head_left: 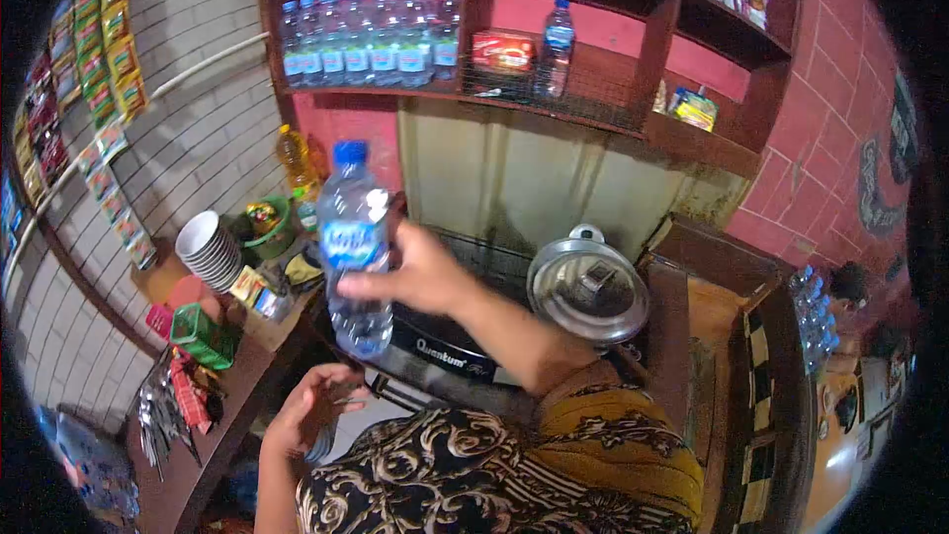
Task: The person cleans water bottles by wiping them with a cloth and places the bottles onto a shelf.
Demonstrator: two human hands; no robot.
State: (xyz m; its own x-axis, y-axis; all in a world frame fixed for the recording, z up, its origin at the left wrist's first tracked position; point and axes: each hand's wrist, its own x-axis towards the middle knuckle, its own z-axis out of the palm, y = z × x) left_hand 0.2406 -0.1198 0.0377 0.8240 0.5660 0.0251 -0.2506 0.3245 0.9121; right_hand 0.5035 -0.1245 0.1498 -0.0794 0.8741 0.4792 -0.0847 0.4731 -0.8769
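My right hand (420, 272) is wrapped round a clear water bottle (358, 203) with a blue cap and a blue label. The bottle is held upright in front of me, its base above the dark stove (450, 356). Lower down, my left hand (311, 407) is close to my body with its fingers bent and apart, holding nothing that I can see. It is below the bottle and does not touch it.
A lidded metal pot (590, 287) stands on the stove. On the left counter are stacked white bowls (210, 249), a green basket (203, 336) and cutlery (163, 415). Overhead, a wooden shelf (568, 119) holds several water bottles (371, 35). Sachet strips (104, 40) hang at the left.
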